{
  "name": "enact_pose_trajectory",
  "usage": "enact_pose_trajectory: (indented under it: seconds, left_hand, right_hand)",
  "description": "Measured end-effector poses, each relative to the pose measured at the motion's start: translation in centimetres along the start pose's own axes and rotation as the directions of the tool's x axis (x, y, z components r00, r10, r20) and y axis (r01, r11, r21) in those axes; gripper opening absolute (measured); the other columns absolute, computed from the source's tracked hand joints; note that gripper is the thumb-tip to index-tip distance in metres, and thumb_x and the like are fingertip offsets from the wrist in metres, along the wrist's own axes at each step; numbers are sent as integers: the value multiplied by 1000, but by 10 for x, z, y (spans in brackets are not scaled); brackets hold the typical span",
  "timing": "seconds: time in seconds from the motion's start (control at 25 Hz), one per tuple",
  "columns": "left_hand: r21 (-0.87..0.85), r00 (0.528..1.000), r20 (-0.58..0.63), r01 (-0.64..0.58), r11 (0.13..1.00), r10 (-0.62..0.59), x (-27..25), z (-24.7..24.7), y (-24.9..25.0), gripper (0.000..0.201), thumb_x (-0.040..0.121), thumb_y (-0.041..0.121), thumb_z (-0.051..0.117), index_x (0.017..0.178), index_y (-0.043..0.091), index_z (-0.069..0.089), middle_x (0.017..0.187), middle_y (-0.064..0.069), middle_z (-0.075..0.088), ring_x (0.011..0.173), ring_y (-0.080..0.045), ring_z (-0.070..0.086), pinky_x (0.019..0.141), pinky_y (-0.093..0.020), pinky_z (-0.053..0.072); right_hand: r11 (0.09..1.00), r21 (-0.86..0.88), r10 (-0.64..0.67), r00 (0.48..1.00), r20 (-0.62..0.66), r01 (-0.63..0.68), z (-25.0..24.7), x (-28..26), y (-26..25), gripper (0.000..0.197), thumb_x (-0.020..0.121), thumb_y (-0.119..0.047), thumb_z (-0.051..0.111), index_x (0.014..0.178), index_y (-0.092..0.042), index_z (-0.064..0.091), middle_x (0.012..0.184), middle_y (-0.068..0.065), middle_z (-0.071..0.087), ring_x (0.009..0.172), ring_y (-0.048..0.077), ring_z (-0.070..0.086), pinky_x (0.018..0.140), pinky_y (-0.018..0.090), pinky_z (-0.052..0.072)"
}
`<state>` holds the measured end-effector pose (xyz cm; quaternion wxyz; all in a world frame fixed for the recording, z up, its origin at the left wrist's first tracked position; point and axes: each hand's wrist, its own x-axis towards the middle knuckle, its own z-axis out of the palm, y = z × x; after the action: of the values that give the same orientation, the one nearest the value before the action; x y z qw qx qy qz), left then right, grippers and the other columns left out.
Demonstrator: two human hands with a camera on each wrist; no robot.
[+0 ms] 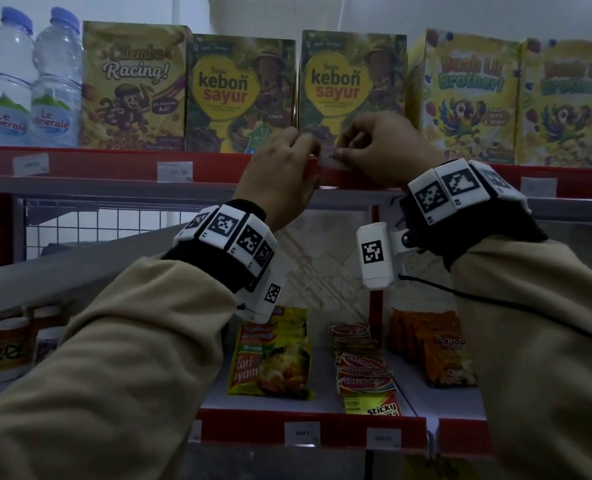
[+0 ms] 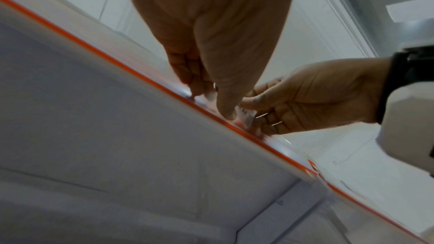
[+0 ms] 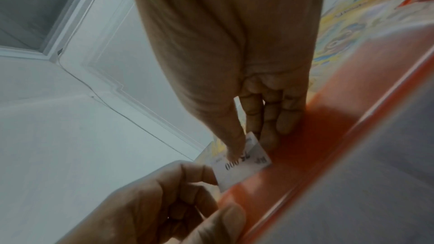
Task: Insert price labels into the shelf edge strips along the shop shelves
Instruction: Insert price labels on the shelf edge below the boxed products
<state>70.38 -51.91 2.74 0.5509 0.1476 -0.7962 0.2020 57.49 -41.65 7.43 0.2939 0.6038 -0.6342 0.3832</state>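
A: Starting at the left, what can't you read?

B: The water bottles (image 1: 28,77) are cut by the frame edge. On the red shelf edge strip (image 1: 114,164) below them, two small tags (image 1: 175,171) sit in place, their print too blurred to read.

A: And the middle?

B: Both hands meet on the strip below the two "kebon sayur" boxes (image 1: 240,95). The left hand (image 1: 280,171) has its fingers curled, thumb and fingertips pinching the left end of the price label (image 3: 241,164). In the head view the knuckles hide nearly all of the label; only a sliver shows between the hands.

A: The right hand?

B: The right hand (image 1: 381,150) pinches the other end between thumb and forefinger, its remaining fingers lying against the red face. The right wrist view shows printed digits ending in "000".

A: Is the label seated in the strip?

B: It touches the strip's upper edge, tilted; whether its lower edge is tucked in I cannot tell, probably not fully.

A: Room to move?

B: Bare red strip runs on right of the hands to another pale tag (image 1: 538,187), under the parrot cereal boxes (image 1: 471,95). Beneath, the lower shelf's noodle packs (image 1: 273,355) lie well apart from the wrists
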Motion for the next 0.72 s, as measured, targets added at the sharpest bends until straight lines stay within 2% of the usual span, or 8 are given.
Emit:
enact_pose_trajectory:
  seconds: [0.12,0.16,0.24,0.36,0.48,0.64,0.72]
  left_hand:
    - [-79,999,-3,34,996,-34,2,1,-2,35,85,23,65,117,12,54,115,-8,55,110,-24,47,90,-23,27]
    - [-88,999,7,42,995,-41,3,2,-3,34,86,23,64,117,13,55,114,-7,55,110,-23,47,90,-23,27]
    - [-121,999,10,52,991,-51,5,4,-5,28,89,23,61,115,14,58,112,-7,57,109,-23,47,90,-24,28]
    - [-236,999,-37,24,971,-34,4,4,-8,24,97,24,48,109,9,62,104,-11,60,102,-26,52,89,-34,37]
    - [-325,995,-88,5,946,-35,1,4,-8,33,99,31,43,98,6,64,93,-13,60,90,-26,53,78,-37,42]
    - [-334,994,-97,24,942,-60,2,4,-9,26,96,29,53,95,5,64,90,-12,60,85,-24,53,72,-34,41]
    - [-307,996,-85,12,952,-40,4,3,-12,21,93,23,55,98,4,64,94,-13,60,88,-27,53,75,-34,41]
  right_hand:
    - [991,135,4,980,-201,23,2,-3,2,10,85,-22,69,92,-14,68,87,-1,65,78,7,59,64,13,44]
    - [976,212,14,960,-279,47,3,-6,1,10,84,-20,70,91,-14,68,86,0,67,78,8,62,67,14,48]
    - [906,414,73,931,-358,88,7,-11,-2,11,82,-14,72,91,-11,68,87,4,70,80,12,68,75,26,57]
    - [769,634,180,923,-340,83,19,-18,-8,17,81,-6,71,97,-5,65,93,13,71,86,21,70,78,36,58]
    - [634,770,248,924,-292,73,36,-22,-14,18,86,-2,65,101,-4,56,100,23,67,94,33,67,83,45,56]
    - [630,773,242,929,-281,70,51,-22,-19,19,86,4,60,100,-7,53,103,22,65,96,32,64,89,46,53]
    - [681,729,208,936,-283,69,50,-23,-16,23,83,3,62,102,-9,55,95,10,64,85,20,63,82,38,56]
